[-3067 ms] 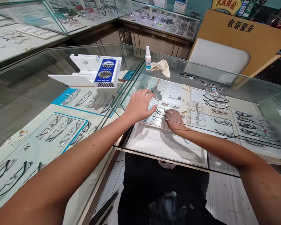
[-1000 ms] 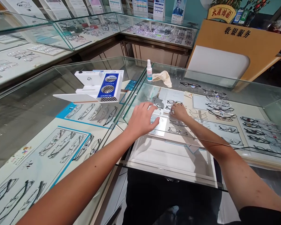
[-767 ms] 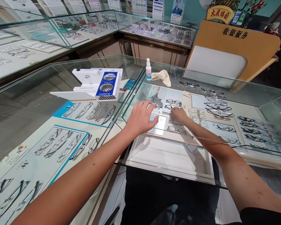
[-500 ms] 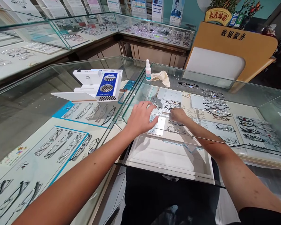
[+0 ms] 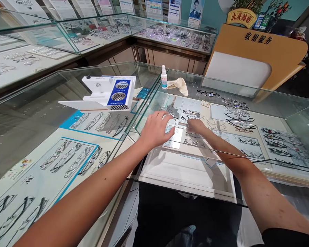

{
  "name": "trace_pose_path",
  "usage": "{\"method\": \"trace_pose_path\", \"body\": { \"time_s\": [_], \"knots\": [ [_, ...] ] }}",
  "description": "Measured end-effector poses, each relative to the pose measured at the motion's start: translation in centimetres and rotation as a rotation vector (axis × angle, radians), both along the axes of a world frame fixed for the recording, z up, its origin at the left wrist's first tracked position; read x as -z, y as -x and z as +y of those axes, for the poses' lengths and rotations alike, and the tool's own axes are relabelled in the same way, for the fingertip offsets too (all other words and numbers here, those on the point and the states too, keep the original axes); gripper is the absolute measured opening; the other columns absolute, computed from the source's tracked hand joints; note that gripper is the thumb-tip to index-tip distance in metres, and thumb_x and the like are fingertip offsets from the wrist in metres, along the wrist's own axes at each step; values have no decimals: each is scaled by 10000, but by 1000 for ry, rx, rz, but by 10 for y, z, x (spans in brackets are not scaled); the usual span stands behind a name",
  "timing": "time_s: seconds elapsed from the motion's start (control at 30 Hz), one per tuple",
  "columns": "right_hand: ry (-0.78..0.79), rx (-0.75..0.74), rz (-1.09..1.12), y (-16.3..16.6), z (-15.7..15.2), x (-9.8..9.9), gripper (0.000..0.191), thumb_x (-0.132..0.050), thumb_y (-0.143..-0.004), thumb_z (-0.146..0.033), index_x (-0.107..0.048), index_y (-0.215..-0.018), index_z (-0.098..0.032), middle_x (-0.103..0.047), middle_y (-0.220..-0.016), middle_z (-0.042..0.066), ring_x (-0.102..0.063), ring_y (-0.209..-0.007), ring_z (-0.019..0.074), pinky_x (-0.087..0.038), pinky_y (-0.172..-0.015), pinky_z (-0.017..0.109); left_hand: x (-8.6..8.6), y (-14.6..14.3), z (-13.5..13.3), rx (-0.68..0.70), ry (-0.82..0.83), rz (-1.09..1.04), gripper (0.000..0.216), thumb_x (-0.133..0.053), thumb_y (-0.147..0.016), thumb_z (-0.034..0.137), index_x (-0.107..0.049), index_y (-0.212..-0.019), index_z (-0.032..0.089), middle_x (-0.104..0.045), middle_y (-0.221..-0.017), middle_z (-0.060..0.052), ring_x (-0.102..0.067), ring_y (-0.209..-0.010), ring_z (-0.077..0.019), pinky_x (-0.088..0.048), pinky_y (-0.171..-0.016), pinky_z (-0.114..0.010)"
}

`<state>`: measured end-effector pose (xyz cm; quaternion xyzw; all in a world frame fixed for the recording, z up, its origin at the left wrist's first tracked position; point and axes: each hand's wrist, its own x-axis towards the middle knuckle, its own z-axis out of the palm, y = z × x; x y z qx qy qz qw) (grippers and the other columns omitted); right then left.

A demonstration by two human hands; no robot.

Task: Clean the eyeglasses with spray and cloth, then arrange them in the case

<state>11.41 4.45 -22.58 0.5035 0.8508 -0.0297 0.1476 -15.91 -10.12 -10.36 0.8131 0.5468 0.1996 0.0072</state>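
Observation:
My left hand (image 5: 157, 129) is over the glass counter top, thumb and fingers apart, holding nothing. To its right, my right hand (image 5: 196, 126) reaches in under the glass with its fingers curled. What its fingertips hold, if anything, is hidden. Just beyond it are a pair of dark-rimmed eyeglasses (image 5: 191, 112) and a second dark pair partly behind the fingers. Nearer to me, thin-framed eyeglasses (image 5: 194, 142) lie on the display floor. Another pair of glasses (image 5: 173, 112) rests on a card beyond my left fingertips.
A white spray bottle (image 5: 164, 79) and a cream cloth (image 5: 179, 85) sit on the glass. An open white-and-blue box (image 5: 119, 93) stands to the left. An open white drawer (image 5: 185, 171) lies below my forearms. Rows of eyeglasses (image 5: 276, 144) fill the case on the right.
The view has shifted very slightly. Both hands keep nearly the same pose and place.

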Motion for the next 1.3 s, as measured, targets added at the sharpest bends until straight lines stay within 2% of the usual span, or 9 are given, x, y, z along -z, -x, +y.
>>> {"method": "trace_pose_path", "body": {
  "time_s": [0.17, 0.47, 0.67, 0.77, 0.83, 0.97, 1.07, 1.2, 1.3],
  "knots": [
    [10, 7, -8, -1, 3, -2, 379, -657, -1053, -357, -661, -1367, -146, -789, -1284, 145, -754, -1127, 277, -562, -959, 399, 0, 0, 0, 1, -4, 1, 496, -562, -1029, 435, -695, -1418, 159, -649, -1509, -195, -578, -1437, -396, -483, -1133, -587],
    [-17, -2, -14, 4, 1, 1, 384, -656, -1025, -326, -676, -1350, -123, -780, -1325, 215, -738, -1220, 358, -545, -984, 417, 1, 0, 1, 1, 1, -3, 502, -555, -1031, 440, -692, -1425, 159, -645, -1516, -195, -574, -1436, -404, -481, -1130, -600],
    [-21, 9, 3, 9, -9, -15, 405, -646, -1019, -276, -684, -1377, -92, -746, -1384, 230, -709, -1235, 374, -530, -1024, 441, 0, 0, 1, 1, 5, -2, 499, -555, -1030, 441, -689, -1422, 163, -646, -1514, -193, -572, -1441, -396, -478, -1137, -592],
    [-56, 16, 44, 18, -29, -30, 428, -564, -1067, -282, -669, -1416, -57, -649, -1523, 269, -604, -1391, 401, -480, -1105, 461, 0, 0, 0, 1, 4, -1, 499, -556, -1030, 441, -689, -1422, 163, -644, -1512, -199, -574, -1436, -401, -479, -1139, -589],
    [-39, 16, 74, 27, -53, -38, 428, -435, -1124, -289, -700, -1380, -72, -668, -1487, 257, -598, -1396, 381, -482, -1060, 431, 0, 0, 0, 4, 7, -5, 497, -555, -1033, 443, -688, -1423, 165, -641, -1519, -201, -573, -1435, -403, -479, -1141, -590],
    [167, -11, 101, 43, -124, -52, 626, -330, -1175, -525, -797, -948, -175, -795, -991, 137, -723, -924, 265, -451, -777, 345, 0, 0, 1, 2, 10, -6, 504, -552, -1034, 443, -684, -1431, 162, -639, -1522, -204, -566, -1443, -405, -471, -1152, -591],
    [413, -88, 241, 44, -181, -84, 674, -295, -1181, -594, -695, -803, -204, -706, -780, 41, -610, -749, 166, -390, -733, 295, 0, -1, 0, -1, 7, 0, 501, -554, -1030, 438, -686, -1429, 165, -638, -1520, -201, -569, -1437, -409, -475, -1139, -590],
    [819, -184, 269, 33, -221, -175, 565, -406, -1149, -578, -564, -754, -206, -615, -730, 21, -476, -666, 150, -331, -655, 301, 0, -1, 0, 0, 3, -5, 492, -556, -1033, 436, -685, -1426, 169, -637, -1520, -198, -572, -1425, -411, -474, -1132, -593],
    [649, -215, 258, 17, -194, -238, 404, -425, -1141, -475, -661, -944, -214, -717, -889, 49, -562, -766, 175, -365, -699, 304, 0, -2, 0, -4, -1, 2, 496, -548, -1031, 431, -686, -1425, 163, -640, -1510, -198, -577, -1409, -413, -480, -1116, -598]
  ]
}}
